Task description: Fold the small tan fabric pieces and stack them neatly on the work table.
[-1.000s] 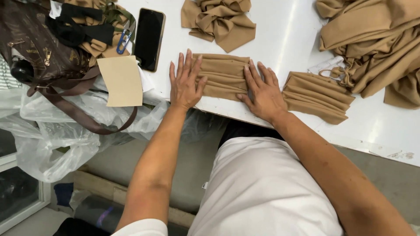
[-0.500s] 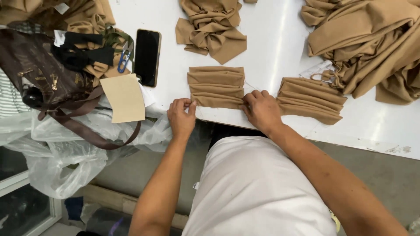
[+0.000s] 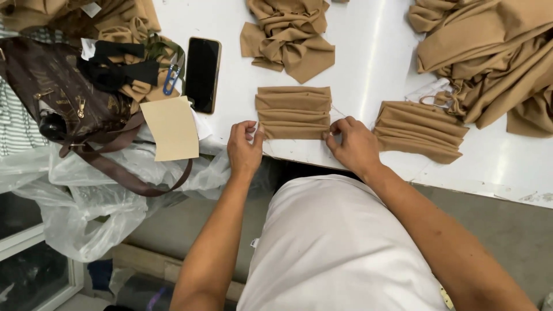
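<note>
A folded tan cloth piece point(image 3: 294, 112) lies on the white table point(image 3: 357, 57) just in front of me. My left hand point(image 3: 244, 148) pinches its near left corner with thumb and fingers. My right hand point(image 3: 352, 144) pinches its near right corner. A second folded tan piece point(image 3: 419, 131) lies to the right of my right hand, apart from it. A crumpled tan piece point(image 3: 291, 35) sits beyond the folded one.
A black phone point(image 3: 203, 74) lies left of the folded cloth. A brown handbag point(image 3: 63, 95), a tan card point(image 3: 170, 128) and clear plastic bags point(image 3: 86, 196) crowd the left. A heap of tan fabric point(image 3: 495, 52) fills the far right. Small snips point(image 3: 171, 80) rest by the bag.
Both hands went from lying flat on the folded cloth to drawing back to its near edge, where they now pinch its two corners.
</note>
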